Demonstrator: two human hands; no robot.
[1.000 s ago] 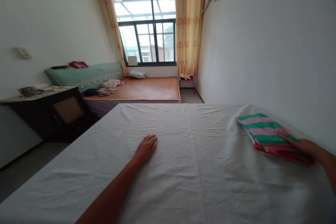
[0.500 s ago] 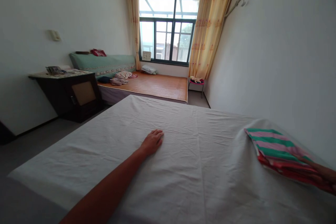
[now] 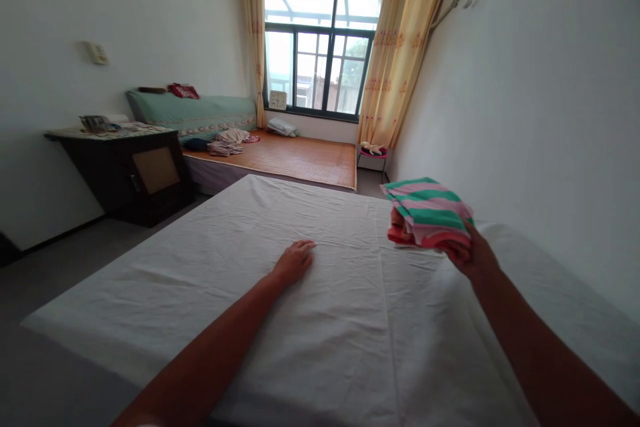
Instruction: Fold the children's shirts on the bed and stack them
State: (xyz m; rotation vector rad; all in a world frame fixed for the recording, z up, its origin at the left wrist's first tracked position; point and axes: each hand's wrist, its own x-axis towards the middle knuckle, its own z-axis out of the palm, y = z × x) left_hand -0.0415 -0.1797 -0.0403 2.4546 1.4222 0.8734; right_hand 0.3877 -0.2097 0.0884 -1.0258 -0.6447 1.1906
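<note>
My left hand (image 3: 294,261) rests palm down on a white sheet (image 3: 320,320) spread over a broad flat surface, its fingers stretched out and nothing in them. To its right, my right hand (image 3: 473,250) grips the near right corner of a folded cloth bundle (image 3: 430,210). Green and pink stripes show on the bundle's top, with red cloth layers beneath. It is held above the far right part of the sheet. The thumb lies at the bundle's edge; the other fingers are mostly hidden.
Beyond the sheet stands a bed with an orange-brown mat (image 3: 300,157) and some crumpled clothes (image 3: 230,141). A dark cabinet (image 3: 155,177) is at the left. By the curtain (image 3: 395,60) stands a small pink stool (image 3: 373,153). A white wall (image 3: 540,113) runs along the right.
My right hand has carried the striped cloth bundle from the right edge leftward and away from me, over the sheet. My left hand stays in about the same place.
</note>
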